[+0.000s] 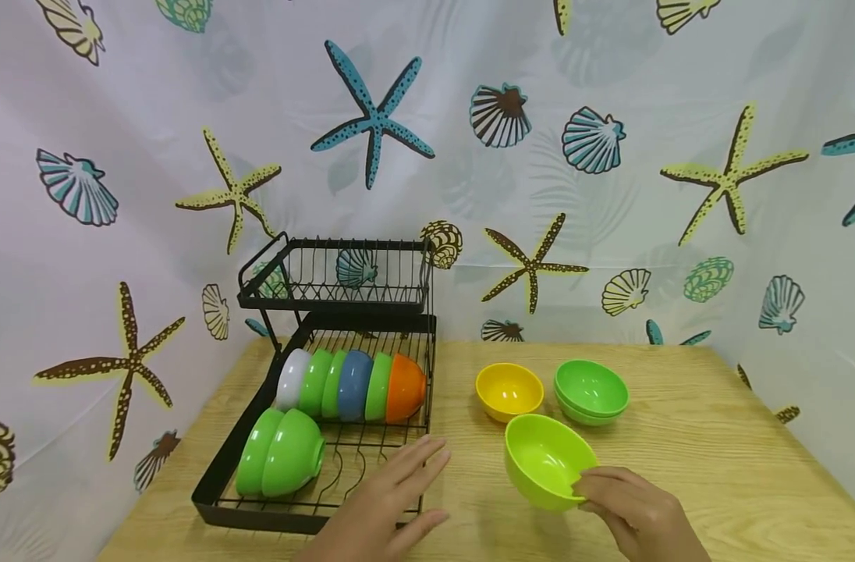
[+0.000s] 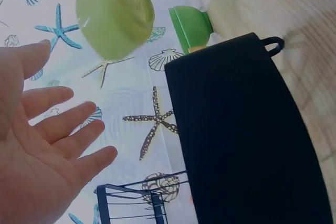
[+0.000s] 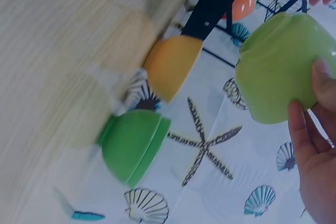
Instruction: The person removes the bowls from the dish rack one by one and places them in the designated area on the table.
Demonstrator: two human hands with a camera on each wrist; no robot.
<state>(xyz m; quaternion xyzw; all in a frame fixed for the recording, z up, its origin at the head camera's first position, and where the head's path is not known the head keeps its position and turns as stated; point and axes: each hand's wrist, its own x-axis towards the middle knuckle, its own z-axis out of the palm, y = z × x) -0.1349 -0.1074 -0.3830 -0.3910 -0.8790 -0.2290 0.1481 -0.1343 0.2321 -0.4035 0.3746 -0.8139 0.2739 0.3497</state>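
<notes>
A lime-green bowl (image 1: 548,460) is held above the table, tilted toward the camera. My right hand (image 1: 634,507) pinches its right rim between thumb and fingers; the right wrist view shows the same bowl (image 3: 289,69) from outside. With fingers spread and nothing in it, my left hand (image 1: 388,499) hovers by the right front corner of the black dish rack (image 1: 259,513). The left wrist view also shows that hand (image 2: 52,140) apart from the bowl (image 2: 114,17). Several bowls stand on edge in the rack, among them an orange bowl (image 1: 405,389) and a front green bowl (image 1: 294,453).
Behind the held bowl, a yellow bowl (image 1: 509,392) and two stacked green bowls (image 1: 591,390) sit upright on the wooden table (image 1: 715,445). The rack's upper tier (image 1: 336,300) overhangs its back part. A patterned curtain (image 1: 455,47) encloses the table.
</notes>
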